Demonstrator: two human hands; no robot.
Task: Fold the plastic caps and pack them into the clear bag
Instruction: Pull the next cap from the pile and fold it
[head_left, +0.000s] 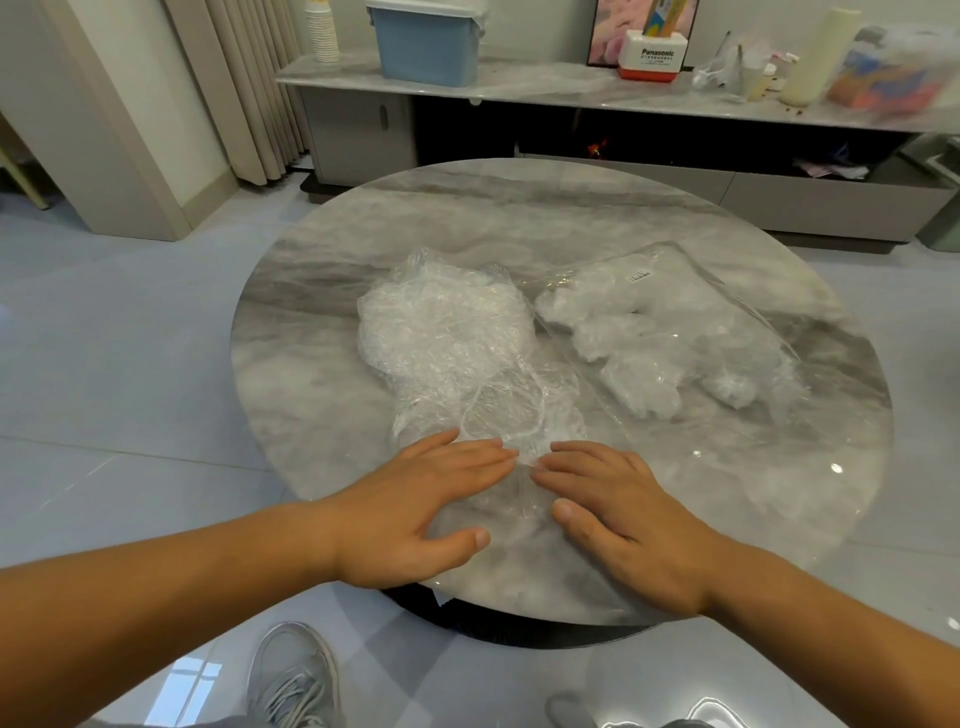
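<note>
Caps pile (447, 327) on table (597, 208), clear bag (691, 332) right.

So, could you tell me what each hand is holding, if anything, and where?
Nothing is gripped. The left hand and right hand lie flat, fingers straight, pressing the near end of a plastic cap onto the table.

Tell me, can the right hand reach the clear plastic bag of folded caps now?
Probably yes. The right hand lies flat on a thin clear plastic cap at the near edge; the clear plastic bag sits ahead on that side, with only bare grey marble tabletop between.
</note>
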